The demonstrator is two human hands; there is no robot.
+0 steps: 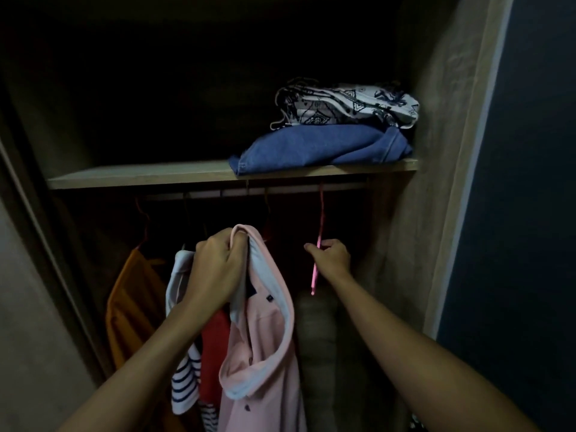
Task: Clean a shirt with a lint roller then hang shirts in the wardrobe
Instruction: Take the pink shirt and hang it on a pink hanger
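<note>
I face an open wardrobe. My left hand (218, 269) grips the collar of a pink polo shirt (261, 353), which hangs down from my fist below the rail (249, 192). My right hand (332, 257) is closed on a pink hanger (321, 219) that hangs from the rail at the right. An orange shirt (131, 307), a striped shirt (184, 378) and a red shirt (215, 353) hang to the left of the pink one. No lint roller is in view.
A wooden shelf (140, 177) runs above the rail. Folded blue denim (321, 146) and a patterned white cloth (346, 104) lie on its right end. The wardrobe's side wall (436, 151) stands at the right. A grey bundle (318, 338) sits low inside.
</note>
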